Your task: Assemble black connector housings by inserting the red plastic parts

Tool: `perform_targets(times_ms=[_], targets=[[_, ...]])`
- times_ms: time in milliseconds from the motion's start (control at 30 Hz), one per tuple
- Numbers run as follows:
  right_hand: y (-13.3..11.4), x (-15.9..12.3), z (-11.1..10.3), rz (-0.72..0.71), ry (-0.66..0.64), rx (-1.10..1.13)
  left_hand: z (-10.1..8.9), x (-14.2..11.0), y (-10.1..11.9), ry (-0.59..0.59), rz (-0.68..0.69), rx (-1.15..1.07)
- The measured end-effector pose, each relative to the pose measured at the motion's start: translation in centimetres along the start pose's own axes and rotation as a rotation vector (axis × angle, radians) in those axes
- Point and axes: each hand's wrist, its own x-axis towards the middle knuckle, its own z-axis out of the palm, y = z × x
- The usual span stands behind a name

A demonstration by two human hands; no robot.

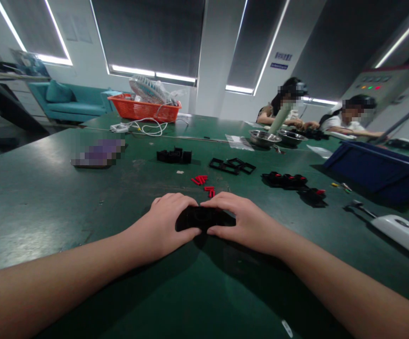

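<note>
Between both hands, just above or on the green table, is a black plastic part (204, 219) with a rounded outline. My left hand (171, 221) is closed on its left end, thumb at the near side and fingers along the far side. The right end is gripped by my right hand (238, 219) in the same way. Just beyond the fingers lie several small red pieces (200, 180). Farther off are black rectangular frames (233, 165) and a black block-shaped assembly (174, 155). Black parts with red pieces (285, 180) lie to the right.
A blue bin (377, 169) stands at the right, near a white-handled tool (402, 230). Metal bowls (264, 138) and an orange basket (144, 109) are at the back. At left lies a blurred purple flat object (100, 153). Two people (349, 120) sit across the table.
</note>
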Motion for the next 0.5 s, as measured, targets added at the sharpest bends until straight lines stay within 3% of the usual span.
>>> perform_targets(times_ms=[500], targets=[[-0.01, 0.04, -0.03, 0.002, 0.0, 0.009, -0.08, -0.01, 0.02, -0.022, -0.018, -0.025]])
